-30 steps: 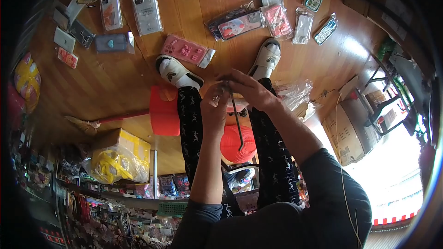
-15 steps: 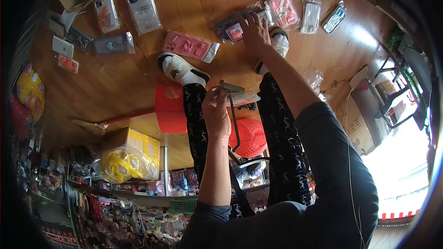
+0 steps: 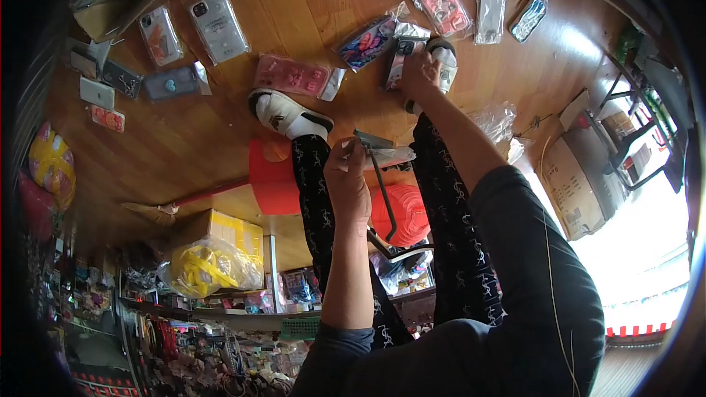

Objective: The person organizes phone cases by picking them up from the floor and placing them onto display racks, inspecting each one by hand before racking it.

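Note:
My left hand (image 3: 348, 184) is closed around a dark metal display hook (image 3: 381, 191), whose flat plate sits at the top and whose rod hangs down between my legs. A clear plastic packet (image 3: 397, 155) lies along it, partly hidden by my fingers. Down by my right shoe (image 3: 446, 66), my right hand (image 3: 421, 76) grips the edge of a phone case (image 3: 403, 50) in clear wrapping. Just left of that case lies another wrapped phone case (image 3: 368, 42) with a colourful pattern. A wrapped pink phone case (image 3: 445, 9) rests beyond my right hand.
More wrapped phone cases, including a pink one (image 3: 293, 76) and a clear one (image 3: 220, 23), are spread over the wooden floor (image 3: 198, 154). A red dustpan (image 3: 271, 187), a taped cardboard box (image 3: 239, 231) and a red round object (image 3: 401, 215) stand near my legs.
My right hand has shifted down and right, and now grips a phone case's edge. The patterned case beside it is uncovered. My left hand still holds the hook, whose rod has swung right.

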Demonstrator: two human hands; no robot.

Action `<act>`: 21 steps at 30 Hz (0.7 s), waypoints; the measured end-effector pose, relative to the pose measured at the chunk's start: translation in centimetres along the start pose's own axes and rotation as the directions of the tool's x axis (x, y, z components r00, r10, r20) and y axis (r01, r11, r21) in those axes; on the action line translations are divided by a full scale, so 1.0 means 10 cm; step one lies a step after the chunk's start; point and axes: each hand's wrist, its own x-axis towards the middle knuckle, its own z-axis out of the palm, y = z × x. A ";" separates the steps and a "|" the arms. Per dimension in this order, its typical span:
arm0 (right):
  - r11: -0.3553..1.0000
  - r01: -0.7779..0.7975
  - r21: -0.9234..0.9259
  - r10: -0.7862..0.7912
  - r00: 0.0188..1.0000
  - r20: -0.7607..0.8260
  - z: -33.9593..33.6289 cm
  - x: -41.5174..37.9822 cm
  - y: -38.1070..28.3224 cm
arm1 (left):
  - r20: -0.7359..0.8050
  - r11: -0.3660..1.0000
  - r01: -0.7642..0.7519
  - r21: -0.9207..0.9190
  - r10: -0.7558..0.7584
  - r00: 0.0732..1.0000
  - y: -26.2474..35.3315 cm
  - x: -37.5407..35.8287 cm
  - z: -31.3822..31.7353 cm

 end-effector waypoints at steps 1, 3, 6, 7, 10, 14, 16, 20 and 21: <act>0.998 -0.029 0.049 0.028 0.999 0.025 0.00 0.06 0.06 | 0.006 1.000 0.010 -0.008 -0.010 1.000 0.00 -0.01 0.01; 0.991 -0.010 0.133 0.025 0.993 -0.111 0.01 0.19 0.17 | 0.016 1.000 0.007 -0.013 -0.006 1.000 -0.03 0.00 -0.02; 0.952 0.168 0.258 -0.067 0.932 -0.357 -0.17 0.20 0.19 | 0.023 1.000 -0.005 -0.029 0.006 1.000 -0.03 0.01 -0.01; 0.931 0.361 0.054 -0.318 0.874 -0.369 -0.22 0.16 0.17 | 0.025 0.999 -0.006 -0.041 0.007 1.000 -0.03 -0.01 0.00; 0.834 0.501 -0.229 -0.542 0.821 -0.177 -0.20 0.12 0.25 | 0.026 1.000 -0.012 -0.001 0.012 1.000 -0.01 0.00 -0.01; 0.891 0.409 -0.194 -0.450 0.849 -0.276 -0.15 0.04 0.33 | -0.002 0.999 -0.011 -0.040 0.011 1.000 -0.01 -0.01 -0.04; 0.881 0.450 -0.145 -0.472 0.815 -0.335 -0.12 -0.07 0.35 | 0.024 0.997 -0.015 -0.079 0.017 1.000 -0.06 0.00 -0.06; 0.943 0.285 -0.172 -0.321 0.917 -0.236 -0.01 -0.28 0.39 | 0.013 0.999 0.013 -0.040 -0.012 1.000 -0.01 -0.02 -0.04; 0.951 0.245 -0.189 -0.277 0.947 -0.163 0.01 -0.30 0.43 | 0.024 0.999 -0.011 -0.046 0.013 1.000 -0.02 -0.01 -0.06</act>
